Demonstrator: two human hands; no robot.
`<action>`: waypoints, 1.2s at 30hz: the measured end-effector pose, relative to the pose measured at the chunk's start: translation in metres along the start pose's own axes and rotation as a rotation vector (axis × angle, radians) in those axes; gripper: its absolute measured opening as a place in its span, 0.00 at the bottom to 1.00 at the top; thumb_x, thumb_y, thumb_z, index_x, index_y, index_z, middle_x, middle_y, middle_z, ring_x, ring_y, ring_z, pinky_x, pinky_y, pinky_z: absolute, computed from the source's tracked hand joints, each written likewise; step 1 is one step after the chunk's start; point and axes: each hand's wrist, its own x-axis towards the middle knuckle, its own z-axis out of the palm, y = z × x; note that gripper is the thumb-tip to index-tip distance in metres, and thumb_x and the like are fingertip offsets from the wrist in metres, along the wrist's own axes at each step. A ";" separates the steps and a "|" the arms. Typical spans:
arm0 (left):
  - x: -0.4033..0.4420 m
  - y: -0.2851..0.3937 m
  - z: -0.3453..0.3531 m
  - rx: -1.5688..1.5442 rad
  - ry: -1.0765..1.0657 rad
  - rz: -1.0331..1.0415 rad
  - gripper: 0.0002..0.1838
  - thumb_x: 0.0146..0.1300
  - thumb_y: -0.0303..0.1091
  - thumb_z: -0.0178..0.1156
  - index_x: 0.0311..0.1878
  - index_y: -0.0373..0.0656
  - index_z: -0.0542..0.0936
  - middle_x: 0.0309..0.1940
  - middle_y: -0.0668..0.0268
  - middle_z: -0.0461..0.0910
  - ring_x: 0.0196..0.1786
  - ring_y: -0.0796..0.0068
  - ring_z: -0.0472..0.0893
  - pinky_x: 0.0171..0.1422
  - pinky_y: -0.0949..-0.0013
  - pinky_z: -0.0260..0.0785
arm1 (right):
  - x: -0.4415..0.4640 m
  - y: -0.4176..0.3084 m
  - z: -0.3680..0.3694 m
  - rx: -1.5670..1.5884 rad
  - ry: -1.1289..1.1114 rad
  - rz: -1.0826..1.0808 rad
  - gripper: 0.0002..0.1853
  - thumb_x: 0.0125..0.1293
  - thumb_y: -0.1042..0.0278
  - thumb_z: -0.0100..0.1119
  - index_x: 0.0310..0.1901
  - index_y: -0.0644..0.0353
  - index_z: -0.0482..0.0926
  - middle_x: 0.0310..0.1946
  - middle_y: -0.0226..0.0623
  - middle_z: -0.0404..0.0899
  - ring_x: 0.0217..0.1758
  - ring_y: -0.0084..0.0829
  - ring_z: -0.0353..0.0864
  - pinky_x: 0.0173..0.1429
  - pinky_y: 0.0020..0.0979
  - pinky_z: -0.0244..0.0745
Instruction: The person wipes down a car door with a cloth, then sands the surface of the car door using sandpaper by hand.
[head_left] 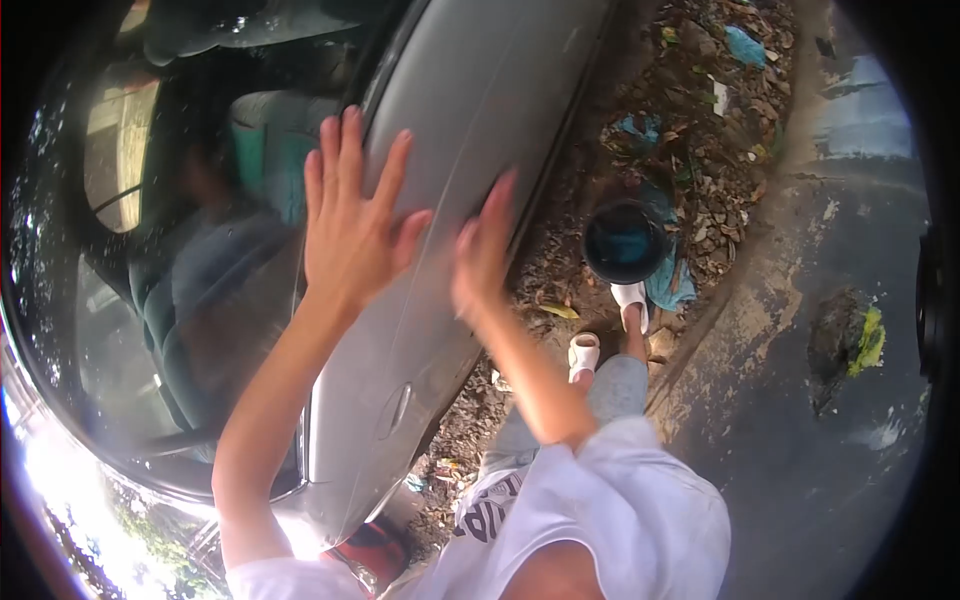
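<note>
Along the grey car door (395, 340), the left hand (350, 225) spreads open, its fingertips by the edge of the window (220, 330). The right hand (483, 250), blurred, is open too, over the lower panel; contact is unclear. A dark bucket (625, 243) stands on the littered ground (715, 165) beside a white shoe (628, 295).

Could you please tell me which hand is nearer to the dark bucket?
Right. The right hand is at the car door, on the side towards the bucket; the left hand is farther away, near the door's top edge.
</note>
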 end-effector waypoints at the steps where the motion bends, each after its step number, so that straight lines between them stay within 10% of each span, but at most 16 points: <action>1: 0.000 0.001 -0.002 -0.008 -0.019 -0.008 0.45 0.60 0.48 0.69 0.80 0.58 0.62 0.83 0.49 0.44 0.84 0.42 0.44 0.81 0.38 0.44 | -0.064 -0.001 0.017 -0.049 -0.048 -0.003 0.37 0.80 0.58 0.35 0.81 0.57 0.31 0.83 0.48 0.24 0.86 0.48 0.26 0.84 0.58 0.25; 6: 0.005 0.002 -0.004 -0.002 -0.065 -0.037 0.45 0.60 0.49 0.70 0.79 0.58 0.62 0.83 0.50 0.44 0.84 0.42 0.44 0.81 0.36 0.43 | -0.001 0.029 0.001 0.532 -0.037 0.448 0.38 0.81 0.61 0.38 0.81 0.56 0.28 0.84 0.43 0.25 0.87 0.43 0.29 0.86 0.44 0.27; 10: 0.003 0.003 -0.004 0.025 -0.078 -0.043 0.44 0.60 0.48 0.70 0.79 0.58 0.63 0.83 0.50 0.44 0.84 0.41 0.44 0.80 0.36 0.43 | 0.194 0.121 -0.052 0.141 0.109 0.224 0.38 0.82 0.42 0.29 0.80 0.64 0.43 0.83 0.47 0.37 0.86 0.44 0.39 0.86 0.42 0.39; 16: 0.002 0.002 -0.005 -0.004 -0.064 -0.042 0.45 0.59 0.49 0.70 0.79 0.59 0.64 0.83 0.50 0.44 0.83 0.41 0.45 0.80 0.36 0.44 | -0.114 0.032 0.027 0.098 -0.086 0.136 0.42 0.80 0.40 0.29 0.81 0.57 0.29 0.83 0.51 0.25 0.86 0.49 0.25 0.86 0.49 0.24; 24: 0.004 -0.002 0.002 0.009 0.013 -0.007 0.44 0.58 0.49 0.71 0.78 0.60 0.65 0.82 0.50 0.47 0.82 0.41 0.48 0.80 0.39 0.47 | 0.116 0.132 -0.031 0.288 0.094 0.148 0.43 0.81 0.38 0.30 0.80 0.68 0.40 0.83 0.51 0.34 0.86 0.43 0.38 0.86 0.36 0.37; 28: -0.001 0.001 0.001 0.056 0.131 0.071 0.44 0.59 0.49 0.70 0.78 0.61 0.64 0.82 0.52 0.49 0.83 0.46 0.50 0.83 0.45 0.46 | -0.015 0.081 0.006 0.407 0.080 0.187 0.50 0.75 0.27 0.30 0.81 0.61 0.35 0.83 0.50 0.33 0.86 0.46 0.35 0.86 0.41 0.34; 31: -0.006 0.001 0.007 0.046 0.152 0.064 0.44 0.59 0.50 0.70 0.78 0.61 0.64 0.81 0.51 0.50 0.83 0.46 0.50 0.83 0.45 0.45 | -0.197 0.030 0.052 0.074 -0.132 0.165 0.45 0.78 0.34 0.24 0.80 0.60 0.27 0.82 0.53 0.23 0.86 0.52 0.26 0.84 0.54 0.23; 34: -0.002 -0.005 0.005 0.062 0.184 0.102 0.43 0.61 0.51 0.69 0.78 0.60 0.64 0.81 0.51 0.50 0.82 0.46 0.50 0.83 0.46 0.45 | -0.133 0.004 0.041 -0.096 -0.088 -0.260 0.42 0.80 0.40 0.25 0.80 0.61 0.27 0.82 0.55 0.24 0.85 0.55 0.23 0.84 0.57 0.22; 36: -0.001 -0.001 -0.006 0.090 0.065 0.096 0.42 0.62 0.49 0.65 0.77 0.45 0.64 0.77 0.35 0.51 0.82 0.36 0.47 0.83 0.43 0.42 | 0.011 0.002 0.006 -0.219 0.045 -0.160 0.34 0.83 0.52 0.30 0.81 0.62 0.38 0.82 0.51 0.40 0.85 0.42 0.43 0.84 0.49 0.41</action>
